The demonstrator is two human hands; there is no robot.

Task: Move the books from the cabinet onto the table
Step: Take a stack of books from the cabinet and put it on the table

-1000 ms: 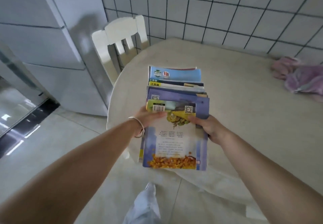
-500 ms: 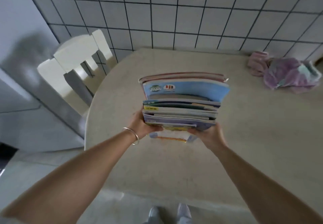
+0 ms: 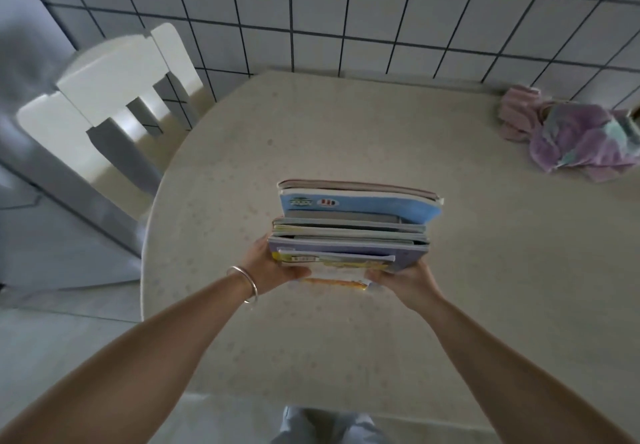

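- A person holds a stack of books [image 3: 353, 229] between both hands above a beige speckled tabletop [image 3: 346, 339], seen from a head-worn camera looking down.
- The left hand [image 3: 273, 267] grips the near left corner of the stack, thumb curled over the top edge; a silver bangle [image 3: 246, 282] circles that wrist.
- The right hand [image 3: 403, 279] grips the near right corner, its fingers tucked under the stack and mostly hidden by it.
- The stack is tilted, its far edge raised toward the camera, so the book edges show in layers: a light-blue cover [image 3: 356, 206] at the far side, a purple cover [image 3: 346, 248] lower down, and a yellow-printed cover [image 3: 332, 263] nearest the hands.
- Whether the underside of the stack touches the tabletop cannot be told.
- A white chair [image 3: 114, 73] stands at the tabletop's left edge, its slatted back toward a wall of pale tiles with dark grout [image 3: 381, 10].
- A crumpled pink-and-purple cloth [image 3: 575, 138] lies on the tabletop's far right, well apart from the books.
- Pale trouser legs [image 3: 329, 426] show below the near edge of the tabletop.
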